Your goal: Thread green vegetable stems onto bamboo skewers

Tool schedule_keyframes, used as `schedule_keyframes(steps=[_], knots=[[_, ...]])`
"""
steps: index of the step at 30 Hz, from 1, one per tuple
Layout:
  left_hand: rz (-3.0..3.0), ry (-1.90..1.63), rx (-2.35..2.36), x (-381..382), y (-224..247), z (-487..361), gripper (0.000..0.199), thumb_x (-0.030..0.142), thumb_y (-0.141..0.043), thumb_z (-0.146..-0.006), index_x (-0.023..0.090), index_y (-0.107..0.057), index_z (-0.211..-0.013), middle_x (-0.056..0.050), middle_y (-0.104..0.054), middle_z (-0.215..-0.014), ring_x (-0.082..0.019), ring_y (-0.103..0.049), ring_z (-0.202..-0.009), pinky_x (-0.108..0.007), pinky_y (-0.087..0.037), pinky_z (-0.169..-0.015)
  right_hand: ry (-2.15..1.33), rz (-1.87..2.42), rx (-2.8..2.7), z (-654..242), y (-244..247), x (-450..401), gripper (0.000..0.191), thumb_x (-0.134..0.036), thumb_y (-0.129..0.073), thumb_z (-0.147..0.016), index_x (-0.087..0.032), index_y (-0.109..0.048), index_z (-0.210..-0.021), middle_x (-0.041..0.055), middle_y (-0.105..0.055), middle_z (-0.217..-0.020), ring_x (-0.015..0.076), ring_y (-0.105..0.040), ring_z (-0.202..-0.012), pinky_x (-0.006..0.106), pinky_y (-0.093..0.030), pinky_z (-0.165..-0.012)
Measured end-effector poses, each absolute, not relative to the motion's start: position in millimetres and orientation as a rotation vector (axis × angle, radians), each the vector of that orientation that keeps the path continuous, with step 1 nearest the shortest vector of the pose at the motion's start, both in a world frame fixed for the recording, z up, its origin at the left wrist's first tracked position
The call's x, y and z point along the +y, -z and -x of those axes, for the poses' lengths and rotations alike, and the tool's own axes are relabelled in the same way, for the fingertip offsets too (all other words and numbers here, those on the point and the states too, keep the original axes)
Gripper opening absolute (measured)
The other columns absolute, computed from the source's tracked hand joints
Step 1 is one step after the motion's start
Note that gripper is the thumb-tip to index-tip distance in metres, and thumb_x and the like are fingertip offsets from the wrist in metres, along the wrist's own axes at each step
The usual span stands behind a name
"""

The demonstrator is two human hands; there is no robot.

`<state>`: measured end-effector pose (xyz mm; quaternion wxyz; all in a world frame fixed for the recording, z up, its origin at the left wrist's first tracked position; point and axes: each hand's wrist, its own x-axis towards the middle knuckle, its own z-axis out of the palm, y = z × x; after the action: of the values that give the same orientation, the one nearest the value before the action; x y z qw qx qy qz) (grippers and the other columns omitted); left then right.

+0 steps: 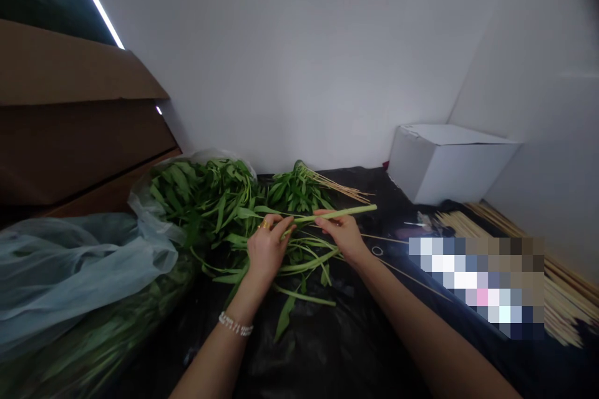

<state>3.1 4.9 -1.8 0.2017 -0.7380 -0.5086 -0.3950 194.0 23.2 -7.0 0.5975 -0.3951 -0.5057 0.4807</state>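
A pale green stalk (353, 211) lies nearly level across both hands, its thick end pointing right. My left hand (269, 244), with a ring and a beaded bracelet, has its fingers closed on the stalk's leafy left part. My right hand (342, 234) pinches the stalk nearer its middle. Beneath and between the hands, loose leafy stems (309, 259) spread over the black sheet (327, 349). Just beyond them lies a bundle of leaves (294, 190) with thin sticks (339, 185) pointing right.
Leafy greens (206, 193) fill a clear plastic bag at the left, beside another bag (84, 262) of greens. A cardboard box (70, 68) stands at the far left. At the right are a white box (449, 162), bundled wooden sticks (568, 299) and a pixelated area.
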Motion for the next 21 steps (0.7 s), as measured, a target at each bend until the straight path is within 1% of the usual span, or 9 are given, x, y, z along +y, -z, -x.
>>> schedule_keyframes(steps=[4,6,8,11,13,15,17,21], knots=[[2.035,1.083,-1.415,0,5,-3,0.025,0.035,-0.061,-0.089,0.029,-0.071,-0.111,-0.005,-0.065,-0.099,-0.013,-0.062,-0.071,-0.024,-0.041,-0.058,-1.139,0.920,-1.194,-191,2,18,0.028,-0.040,-0.077,-0.065,-0.022,-0.078,-0.087,0.0038,-0.072,-0.076,0.0200,-0.061,-0.072,0.032,-0.047,-0.064],[2.033,1.056,-1.408,-1,4,-4,0.027,0.035,-0.061,-0.088,0.030,-0.070,-0.113,-0.006,-0.065,-0.101,-0.014,-0.062,-0.074,-0.024,-0.041,-0.058,-1.151,0.909,-1.213,-188,2,15,0.026,-0.039,-0.077,-0.064,-0.022,-0.078,-0.085,0.0027,-0.072,-0.074,0.0192,-0.061,-0.071,0.032,-0.047,-0.065],[2.057,1.020,-1.382,-1,2,-4,0.026,0.034,-0.062,-0.088,0.030,-0.071,-0.112,-0.007,-0.065,-0.104,-0.017,-0.063,-0.080,-0.025,-0.043,-0.062,-1.159,0.896,-1.242,-185,3,14,0.026,-0.038,-0.078,-0.064,-0.022,-0.078,-0.084,0.0020,-0.072,-0.073,0.0187,-0.061,-0.069,0.033,-0.048,-0.067],[2.153,0.934,-1.294,0,0,-3,0.026,0.030,-0.060,-0.089,0.028,-0.069,-0.114,-0.007,-0.068,-0.107,-0.019,-0.061,-0.088,-0.029,-0.047,-0.073,-1.175,0.854,-1.273,-182,7,14,0.027,-0.037,-0.078,-0.063,-0.022,-0.077,-0.085,0.0025,-0.073,-0.077,0.0191,-0.063,-0.071,0.034,-0.050,-0.071],[2.206,0.873,-1.242,0,0,-3,0.027,0.027,-0.057,-0.091,0.026,-0.067,-0.116,-0.007,-0.069,-0.105,-0.020,-0.059,-0.088,-0.032,-0.046,-0.077,-1.183,0.843,-1.273,-180,8,14,0.025,-0.036,-0.078,-0.063,-0.022,-0.077,-0.084,0.0023,-0.073,-0.077,0.0194,-0.064,-0.072,0.035,-0.050,-0.073],[2.231,0.825,-1.221,-1,0,-4,0.028,0.024,-0.055,-0.091,0.024,-0.066,-0.117,-0.006,-0.070,-0.102,-0.021,-0.057,-0.085,-0.033,-0.046,-0.076,-1.184,0.859,-1.260,-179,7,13,0.023,-0.035,-0.078,-0.063,-0.022,-0.077,-0.082,0.0014,-0.072,-0.074,0.0187,-0.063,-0.071,0.034,-0.050,-0.072],[2.245,0.797,-1.215,-1,0,-6,0.025,0.023,-0.055,-0.090,0.023,-0.067,-0.113,-0.006,-0.071,-0.097,-0.021,-0.056,-0.083,-0.033,-0.045,-0.074,-1.201,0.882,-1.235,-179,6,12,0.022,-0.035,-0.079,-0.062,-0.022,-0.077,-0.080,0.0010,-0.072,-0.072,0.0174,-0.062,-0.069,0.032,-0.049,-0.070],[2.252,0.824,-1.237,-2,-2,-7,0.015,0.022,-0.057,-0.085,0.021,-0.070,-0.092,-0.005,-0.069,-0.082,-0.021,-0.055,-0.076,-0.034,-0.043,-0.074,-1.289,0.895,-1.133,-182,4,13,0.028,-0.040,-0.080,-0.062,-0.020,-0.077,-0.082,0.0023,-0.071,-0.073,0.0160,-0.061,-0.068,0.029,-0.046,-0.063]])
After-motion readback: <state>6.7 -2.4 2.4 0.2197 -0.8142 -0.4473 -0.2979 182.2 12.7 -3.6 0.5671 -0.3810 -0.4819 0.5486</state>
